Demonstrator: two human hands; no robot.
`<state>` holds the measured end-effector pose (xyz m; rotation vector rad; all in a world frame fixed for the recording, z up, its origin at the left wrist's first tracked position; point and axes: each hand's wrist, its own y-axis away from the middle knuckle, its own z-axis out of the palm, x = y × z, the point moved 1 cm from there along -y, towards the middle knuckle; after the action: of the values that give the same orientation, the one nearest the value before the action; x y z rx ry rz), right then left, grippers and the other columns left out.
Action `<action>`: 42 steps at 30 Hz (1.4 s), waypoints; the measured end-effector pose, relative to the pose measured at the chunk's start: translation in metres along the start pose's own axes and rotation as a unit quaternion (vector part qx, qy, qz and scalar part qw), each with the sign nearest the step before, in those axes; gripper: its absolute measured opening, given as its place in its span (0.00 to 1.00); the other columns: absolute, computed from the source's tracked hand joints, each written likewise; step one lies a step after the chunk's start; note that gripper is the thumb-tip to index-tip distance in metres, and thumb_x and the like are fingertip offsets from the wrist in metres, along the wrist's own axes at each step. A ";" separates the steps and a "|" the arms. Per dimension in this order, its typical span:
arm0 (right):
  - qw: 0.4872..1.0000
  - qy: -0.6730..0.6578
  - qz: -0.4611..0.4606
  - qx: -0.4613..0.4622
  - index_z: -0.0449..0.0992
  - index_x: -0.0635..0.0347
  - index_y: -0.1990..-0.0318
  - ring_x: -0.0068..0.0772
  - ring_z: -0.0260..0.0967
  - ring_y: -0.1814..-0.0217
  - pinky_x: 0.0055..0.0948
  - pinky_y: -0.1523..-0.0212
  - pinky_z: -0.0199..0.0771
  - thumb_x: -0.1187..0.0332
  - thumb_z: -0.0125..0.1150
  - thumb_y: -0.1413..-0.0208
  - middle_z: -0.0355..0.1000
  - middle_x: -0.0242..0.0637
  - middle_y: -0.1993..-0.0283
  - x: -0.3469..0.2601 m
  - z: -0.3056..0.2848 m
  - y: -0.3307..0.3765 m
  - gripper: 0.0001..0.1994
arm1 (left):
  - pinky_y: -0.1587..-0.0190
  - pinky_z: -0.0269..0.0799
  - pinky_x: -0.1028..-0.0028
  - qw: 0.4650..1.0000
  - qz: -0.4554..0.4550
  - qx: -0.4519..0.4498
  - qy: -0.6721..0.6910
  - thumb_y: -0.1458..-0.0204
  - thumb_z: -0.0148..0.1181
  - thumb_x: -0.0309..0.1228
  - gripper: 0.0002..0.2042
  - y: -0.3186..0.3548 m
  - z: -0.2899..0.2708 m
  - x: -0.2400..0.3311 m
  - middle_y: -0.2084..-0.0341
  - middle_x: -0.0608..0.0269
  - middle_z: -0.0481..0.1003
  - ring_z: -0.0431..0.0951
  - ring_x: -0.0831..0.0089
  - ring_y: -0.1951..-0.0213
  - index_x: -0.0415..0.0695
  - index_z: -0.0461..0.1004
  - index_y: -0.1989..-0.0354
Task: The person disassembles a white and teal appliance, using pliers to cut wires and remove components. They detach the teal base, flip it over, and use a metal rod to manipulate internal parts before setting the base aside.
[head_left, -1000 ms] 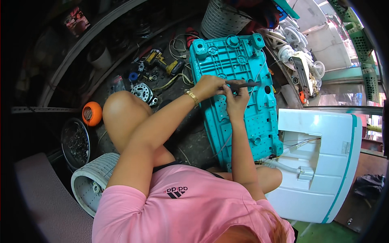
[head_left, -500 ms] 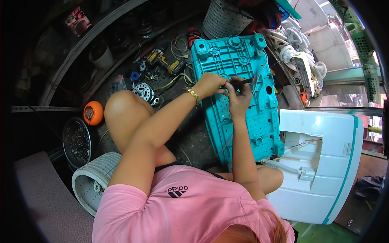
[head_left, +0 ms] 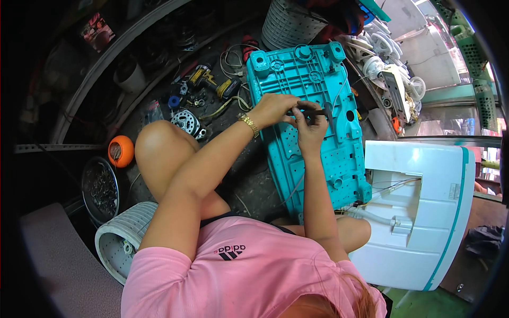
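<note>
A turquoise plastic machine base (head_left: pixel 313 175), ribbed and with round feet at its corners, lies in front of me. My left hand (head_left: pixel 271 111), with a gold bracelet at the wrist, is over its left side. Those fingers are pinched together against my right hand; what they hold is too small to make out. My right hand (head_left: pixel 312 132) is closed round a dark hammer-like tool (head_left: pixel 328 112), its handle lying across the fingers and its narrow head pointing right. A thin grey cable (head_left: pixel 339 93) runs along the base near the tool.
A yellow and black power drill (head_left: pixel 203 77), a round metal motor part (head_left: pixel 186 122) and loose hardware lie left of the base. A bowl of screws (head_left: pixel 102 188) and a white perforated drum (head_left: pixel 126 225) are near my left. A white panel (head_left: pixel 429 212) stands right.
Both hands stay together above the base. The dark tool has turned slightly in my right hand, its head shifting a little left and down. The whole view has moved slightly.
</note>
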<state>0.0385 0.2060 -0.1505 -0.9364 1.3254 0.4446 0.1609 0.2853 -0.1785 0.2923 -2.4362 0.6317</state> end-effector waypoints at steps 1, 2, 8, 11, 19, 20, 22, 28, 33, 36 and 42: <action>1.000 0.003 -0.008 0.002 0.75 0.65 0.56 0.20 0.70 0.62 0.19 0.64 0.70 0.76 0.62 0.45 0.75 0.36 0.62 0.001 0.000 0.000 0.09 | 0.63 0.73 0.63 0.999 0.003 -0.035 0.002 0.60 0.69 0.35 0.18 -0.001 -0.001 -0.002 0.64 0.67 0.77 0.78 0.61 0.61 0.51 0.73 0.58; 1.000 0.007 -0.015 0.005 0.74 0.65 0.55 0.19 0.69 0.64 0.18 0.66 0.69 0.76 0.61 0.43 0.75 0.36 0.63 0.002 0.000 0.000 0.09 | 0.62 0.74 0.64 0.998 0.005 -0.070 0.004 0.60 0.69 0.33 0.22 -0.003 -0.002 -0.004 0.61 0.67 0.76 0.78 0.61 0.59 0.54 0.73 0.53; 0.998 0.046 -0.032 0.009 0.70 0.63 0.51 0.12 0.60 0.75 0.15 0.76 0.58 0.70 0.50 0.36 0.75 0.34 0.67 -0.013 -0.005 -0.003 0.10 | 0.62 0.74 0.65 0.991 0.001 -0.097 -0.094 0.58 0.65 0.28 0.22 0.007 0.006 -0.028 0.60 0.67 0.74 0.78 0.61 0.59 0.55 0.74 0.51; 0.995 0.081 -0.058 0.002 0.69 0.61 0.51 0.12 0.58 0.76 0.15 0.76 0.57 0.67 0.47 0.34 0.75 0.34 0.68 -0.042 -0.022 -0.006 0.10 | 0.65 0.74 0.64 0.983 0.022 -0.087 -0.159 0.56 0.61 0.27 0.14 0.013 0.025 -0.047 0.61 0.67 0.73 0.79 0.62 0.64 0.54 0.78 0.59; 0.982 0.069 -0.133 0.118 0.64 0.61 0.60 0.17 0.61 0.75 0.17 0.77 0.59 0.65 0.47 0.34 0.70 0.37 0.70 -0.064 -0.102 -0.007 0.08 | 0.67 0.75 0.66 0.956 0.087 -0.138 -0.243 0.52 0.55 0.30 0.05 0.013 0.045 -0.044 0.50 0.58 0.72 0.79 0.65 0.69 0.50 0.78 0.71; 0.980 0.083 -0.135 0.120 0.64 0.61 0.60 0.17 0.61 0.75 0.18 0.77 0.60 0.66 0.47 0.34 0.70 0.37 0.70 -0.060 -0.108 -0.005 0.07 | 0.68 0.75 0.66 0.953 0.098 -0.143 -0.247 0.52 0.55 0.30 0.05 0.010 0.044 -0.045 0.51 0.58 0.72 0.79 0.65 0.70 0.50 0.78 0.72; 0.976 0.110 -0.140 0.123 0.63 0.62 0.61 0.18 0.62 0.75 0.19 0.76 0.61 0.68 0.48 0.35 0.70 0.38 0.70 -0.051 -0.117 -0.003 0.06 | 0.69 0.75 0.65 0.942 0.120 -0.173 -0.262 0.52 0.55 0.30 0.04 0.004 0.045 -0.049 0.57 0.59 0.74 0.79 0.64 0.70 0.48 0.75 0.70; 0.959 0.192 -0.173 0.118 0.64 0.62 0.61 0.18 0.62 0.75 0.18 0.75 0.62 0.72 0.47 0.36 0.71 0.39 0.70 -0.018 -0.122 0.000 0.03 | 0.69 0.73 0.62 0.973 0.016 -0.174 -0.151 0.48 0.56 0.37 0.10 -0.005 0.038 -0.052 0.72 0.59 0.76 0.79 0.60 0.68 0.46 0.70 0.61; 0.965 0.177 -0.156 0.114 0.64 0.62 0.60 0.17 0.63 0.75 0.17 0.75 0.62 0.73 0.46 0.35 0.70 0.38 0.70 -0.013 -0.116 0.003 0.03 | 0.78 0.64 0.75 0.877 -0.294 -0.033 0.379 0.48 0.48 0.35 0.07 -0.008 0.040 -0.073 0.79 0.67 0.71 0.70 0.74 0.80 0.45 0.69 0.67; 0.967 0.184 -0.126 0.120 0.63 0.62 0.60 0.17 0.62 0.78 0.17 0.78 0.61 0.72 0.46 0.35 0.70 0.38 0.71 0.001 -0.126 0.007 0.03 | 0.78 0.61 0.77 0.705 -0.394 0.137 0.574 0.46 0.47 0.36 0.08 -0.001 0.040 -0.067 0.78 0.66 0.69 0.65 0.77 0.80 0.46 0.69 0.69; 0.959 0.215 -0.128 0.136 0.64 0.62 0.62 0.14 0.60 0.80 0.16 0.81 0.58 0.71 0.48 0.35 0.70 0.37 0.73 -0.004 -0.106 0.005 0.05 | 0.68 0.70 0.68 0.467 -0.551 0.380 0.578 0.43 0.44 0.35 0.10 0.089 0.067 -0.150 0.72 0.63 0.71 0.71 0.71 0.70 0.44 0.71 0.64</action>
<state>-0.0315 0.1269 -0.1451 -0.9865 1.5796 -0.1516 0.2159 0.3376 -0.3492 1.1598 -0.2281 0.7803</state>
